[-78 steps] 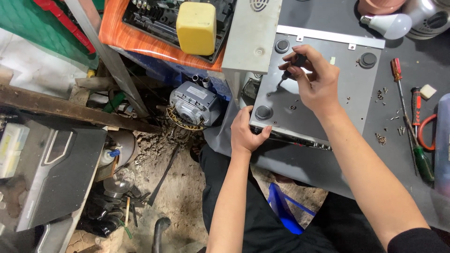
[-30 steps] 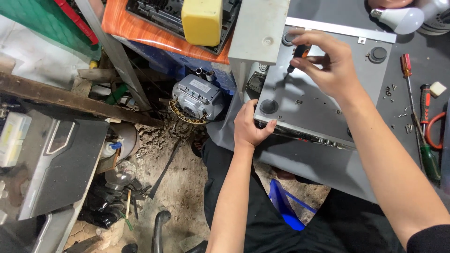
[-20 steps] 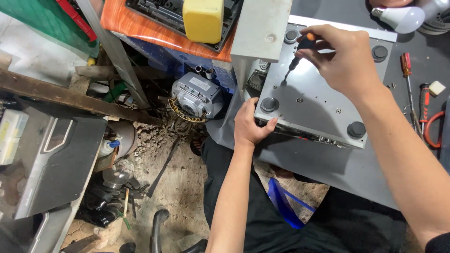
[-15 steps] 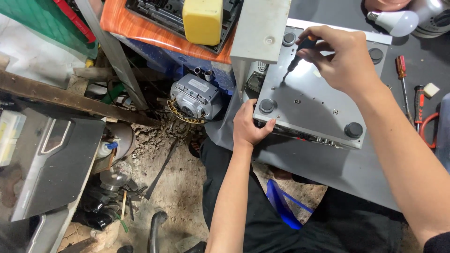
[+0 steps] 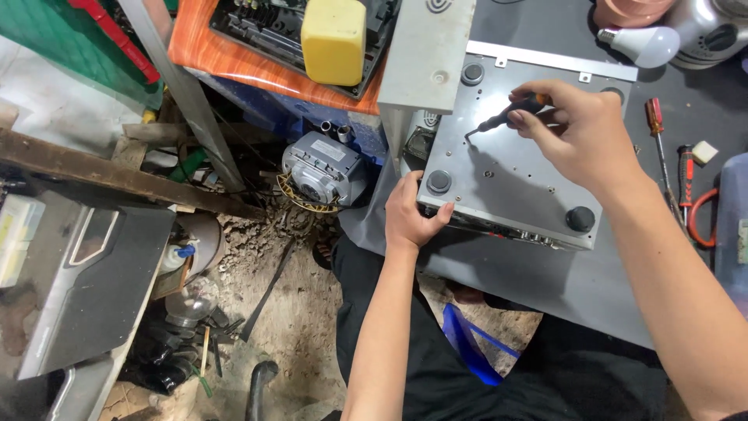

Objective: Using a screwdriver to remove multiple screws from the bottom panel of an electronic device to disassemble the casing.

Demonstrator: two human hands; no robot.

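Note:
A grey metal device case (image 5: pixel 514 168) lies bottom-up on the grey workbench (image 5: pixel 545 281), showing round black feet at its corners. My left hand (image 5: pixel 411 210) grips its near left corner and holds it steady. My right hand (image 5: pixel 580 132) is closed on a small screwdriver (image 5: pixel 506 113) with an orange and black handle. Its tip touches the case's bottom plate near the far left. Small screw holes dot the plate.
A red-handled screwdriver (image 5: pixel 658 140), pliers with red grips (image 5: pixel 689 195) and a white bulb (image 5: pixel 643 43) lie on the bench to the right. A grey box (image 5: pixel 427 54) stands at the far left. A motor (image 5: pixel 323 168), scrap and dirt floor lie below left.
My right hand has carried the screwdriver from the case's far left foot to a spot lower on the plate. My left hand keeps its grip on the corner.

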